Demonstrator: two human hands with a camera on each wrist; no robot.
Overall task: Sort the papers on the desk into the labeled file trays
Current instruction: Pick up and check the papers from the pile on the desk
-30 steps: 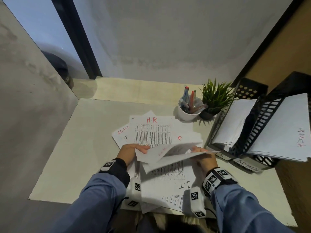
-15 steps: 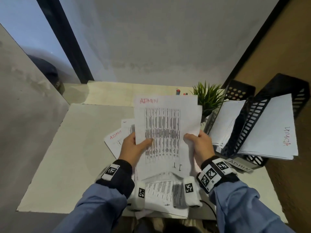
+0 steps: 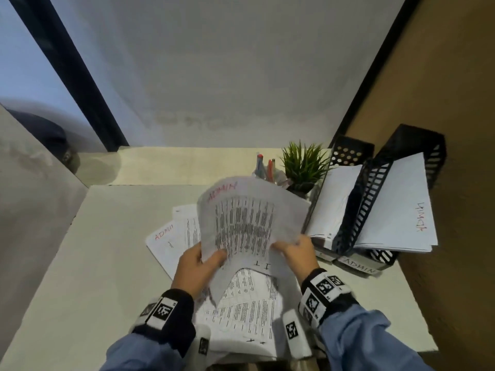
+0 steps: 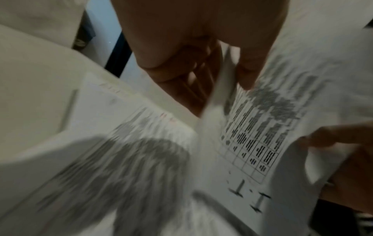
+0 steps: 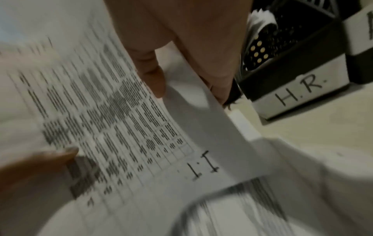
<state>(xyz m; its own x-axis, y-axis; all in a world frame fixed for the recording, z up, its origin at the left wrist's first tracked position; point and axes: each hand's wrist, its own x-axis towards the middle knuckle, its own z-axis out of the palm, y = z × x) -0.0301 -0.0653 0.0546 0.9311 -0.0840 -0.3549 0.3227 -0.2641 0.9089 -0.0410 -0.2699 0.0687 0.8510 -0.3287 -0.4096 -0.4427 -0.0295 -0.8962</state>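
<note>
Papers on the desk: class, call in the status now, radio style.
Left hand and right hand both grip the raised ADMIN sheet. ADMIN tray at right, already holding papers. More papers still on desk. Path looks open.

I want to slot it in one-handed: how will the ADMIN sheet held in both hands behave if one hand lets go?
Probably floppy: the ADMIN sheet already bows between the left hand and right hand. It looks thin and light, so a one-sided pinch would likely let the free side droop. Its curled edge may catch on the ADMIN tray, which already holds papers.
</note>
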